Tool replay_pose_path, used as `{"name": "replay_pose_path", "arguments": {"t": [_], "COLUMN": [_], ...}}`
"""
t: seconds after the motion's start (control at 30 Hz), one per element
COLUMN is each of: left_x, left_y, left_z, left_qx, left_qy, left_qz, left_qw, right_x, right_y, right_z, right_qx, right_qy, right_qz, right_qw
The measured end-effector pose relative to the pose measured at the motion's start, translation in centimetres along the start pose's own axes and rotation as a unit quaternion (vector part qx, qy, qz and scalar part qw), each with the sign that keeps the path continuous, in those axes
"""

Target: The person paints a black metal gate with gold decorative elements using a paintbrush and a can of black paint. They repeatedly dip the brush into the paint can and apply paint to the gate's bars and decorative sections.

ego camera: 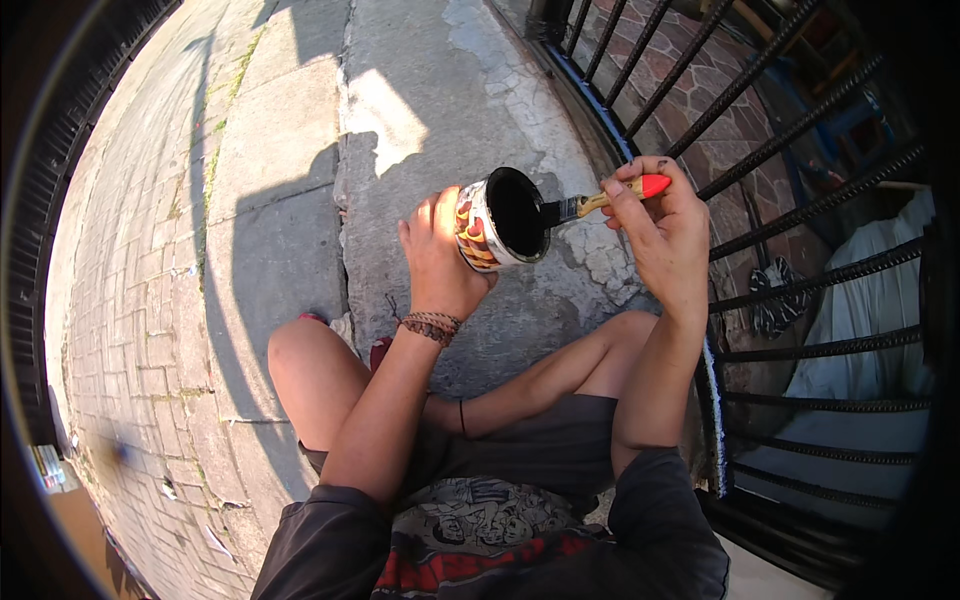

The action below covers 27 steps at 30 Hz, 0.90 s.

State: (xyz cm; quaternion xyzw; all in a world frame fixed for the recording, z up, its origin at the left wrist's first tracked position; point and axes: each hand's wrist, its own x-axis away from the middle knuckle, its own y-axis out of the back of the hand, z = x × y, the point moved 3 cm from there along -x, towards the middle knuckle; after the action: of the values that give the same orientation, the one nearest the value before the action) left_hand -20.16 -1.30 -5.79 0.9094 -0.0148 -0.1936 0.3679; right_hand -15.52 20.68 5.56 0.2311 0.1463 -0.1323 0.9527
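Note:
A paint can (474, 232) with a printed label is held around its side by my left hand (444, 251). It is tilted, and its dark mouth faces right; the paint level inside cannot be made out. My right hand (651, 225) grips the wooden handle of a paintbrush (596, 201) with a red tip. The brush's blackened bristles touch or overlap the can's right rim. Just right of that hand stands a metal gate or railing of black twisted bars (739, 176). Its lower rail (596, 97) shows blue-white along the edge.
My bent legs (525, 382) are below the can, on a cracked concrete pavement (420, 45). Brick paving (142, 315) stretches along the left. Behind the bars are stone-patterned tiles (667, 67), a pale cloth (855, 300) and a striped dark bundle (780, 296).

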Motion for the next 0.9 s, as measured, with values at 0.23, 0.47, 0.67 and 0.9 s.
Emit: {"name": "replay_pose_path", "arguments": {"t": [0.23, 0.47, 0.67, 0.9], "left_x": [0.0, 0.0, -0.1, 0.0], "left_y": [0.0, 0.2, 0.2, 0.1], "left_z": [0.0, 0.0, 0.2, 0.5], "left_qx": [-0.003, -0.007, -0.012, -0.016], "left_qy": [0.007, 0.012, 0.021, 0.021], "left_qz": [0.018, 0.017, 0.019, 0.019], "left_qw": [1.0, 1.0, 1.0, 0.999], "right_x": [0.1, -0.1, 0.2, -0.2], "right_y": [-0.4, 0.5, 0.9, 0.8], "right_z": [-0.3, -1.5, -1.1, -1.8], "right_qx": [-0.096, -0.072, -0.105, -0.088], "right_qy": [-0.02, -0.011, -0.002, -0.018], "right_qz": [0.154, 0.182, 0.119, 0.12], "right_qw": [0.983, 0.981, 0.987, 0.989]}}
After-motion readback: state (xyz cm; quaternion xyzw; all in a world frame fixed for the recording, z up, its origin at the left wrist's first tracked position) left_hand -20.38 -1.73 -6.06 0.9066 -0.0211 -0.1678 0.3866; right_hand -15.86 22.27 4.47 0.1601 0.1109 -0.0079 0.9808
